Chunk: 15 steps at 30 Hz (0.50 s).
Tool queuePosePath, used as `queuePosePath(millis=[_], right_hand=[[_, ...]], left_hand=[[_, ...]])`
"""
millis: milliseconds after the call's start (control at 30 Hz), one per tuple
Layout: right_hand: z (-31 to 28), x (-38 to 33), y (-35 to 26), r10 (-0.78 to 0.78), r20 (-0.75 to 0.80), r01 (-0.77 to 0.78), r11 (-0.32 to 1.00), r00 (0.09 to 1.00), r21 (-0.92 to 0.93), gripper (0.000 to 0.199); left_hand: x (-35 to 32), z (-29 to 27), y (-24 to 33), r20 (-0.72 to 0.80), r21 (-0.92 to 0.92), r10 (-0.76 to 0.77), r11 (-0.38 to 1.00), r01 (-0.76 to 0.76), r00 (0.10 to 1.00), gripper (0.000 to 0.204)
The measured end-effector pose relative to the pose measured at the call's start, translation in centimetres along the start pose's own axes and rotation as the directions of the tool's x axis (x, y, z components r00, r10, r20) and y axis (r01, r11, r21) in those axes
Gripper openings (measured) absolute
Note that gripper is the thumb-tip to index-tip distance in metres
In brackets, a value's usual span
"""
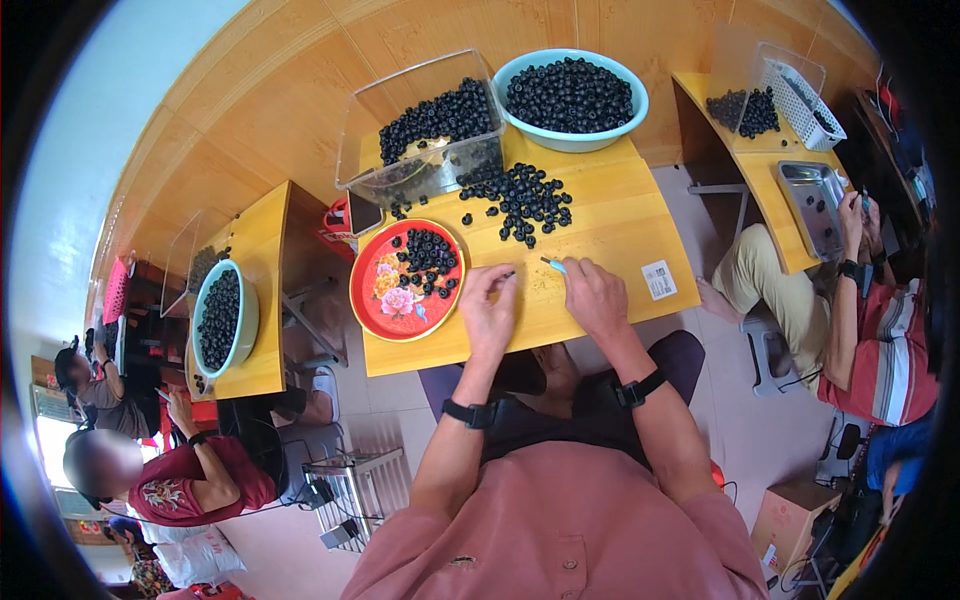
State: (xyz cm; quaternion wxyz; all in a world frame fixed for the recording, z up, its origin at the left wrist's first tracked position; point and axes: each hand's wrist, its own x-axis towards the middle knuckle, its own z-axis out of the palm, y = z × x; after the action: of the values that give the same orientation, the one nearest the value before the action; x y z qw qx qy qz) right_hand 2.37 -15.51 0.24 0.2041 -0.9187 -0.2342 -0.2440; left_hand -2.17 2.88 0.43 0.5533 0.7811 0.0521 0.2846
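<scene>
Two hands rest on the wooden worktop (610,215), close to its near edge. The left hand (487,305) has its fingers curled, thumb and forefinger pinched on a small dark piece (507,274) at the fingertips. The right hand (592,295) is closed around a slim light-blue tool (553,265), whose tip points toward the left hand. Whether the tool touches the piece cannot be told at this size.

Handling, as a judgement: the piece is small, round and dark, like the many others on the worktop. It looks light and rigid, with a smooth, possibly slippery surface. A fingertip pinch across its sides appears the correct hold; a looser hold would likely let it roll away. The tool is thin and light; it is best gripped along the shaft, near the working end, for control.

Locations relative to the hands:
- Just ahead of both hands: a loose pile of dark pieces (520,200).
- Ahead and to the left of the left hand: a red tray (385,290) with a flower pattern, holding a smaller batch.
- Farther ahead: a clear plastic bin (360,150) and a pale green basin (575,140), both filled with the same pieces.
- To the right of the right hand: a small white label (659,279), flat on the worktop.

Other people sit at neighbouring worktops to either side, well apart.
</scene>
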Motion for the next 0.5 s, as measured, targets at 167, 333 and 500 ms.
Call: queuePosePath(millis=[167, 333, 500], right_hand=[[0.1, 0.0, 0.3, -0.001, -0.032, 0.002, 1.000, 0.999, 0.013, 0.007], [0.0, 0.2, 0.2, 0.009, 0.006, -0.009, 1.000, 1.000, 0.022, 0.007], [0.0, 0.1, 0.1, 0.007, -0.018, -0.007, 1.000, 1.000, 0.019, 0.005]], left_hand=[[3.2, -5.4, 0.8, -0.086, 0.355, 0.079, 0.934, -0.043, 0.993, 0.018], [6.2, -5.2, 1.6, 0.081, 0.538, 0.211, 0.814, -0.221, 0.974, 0.032], [7.6, 0.2, 1.0, 0.256, 0.516, 0.178, 0.806, -0.290, 0.950, 0.028]])
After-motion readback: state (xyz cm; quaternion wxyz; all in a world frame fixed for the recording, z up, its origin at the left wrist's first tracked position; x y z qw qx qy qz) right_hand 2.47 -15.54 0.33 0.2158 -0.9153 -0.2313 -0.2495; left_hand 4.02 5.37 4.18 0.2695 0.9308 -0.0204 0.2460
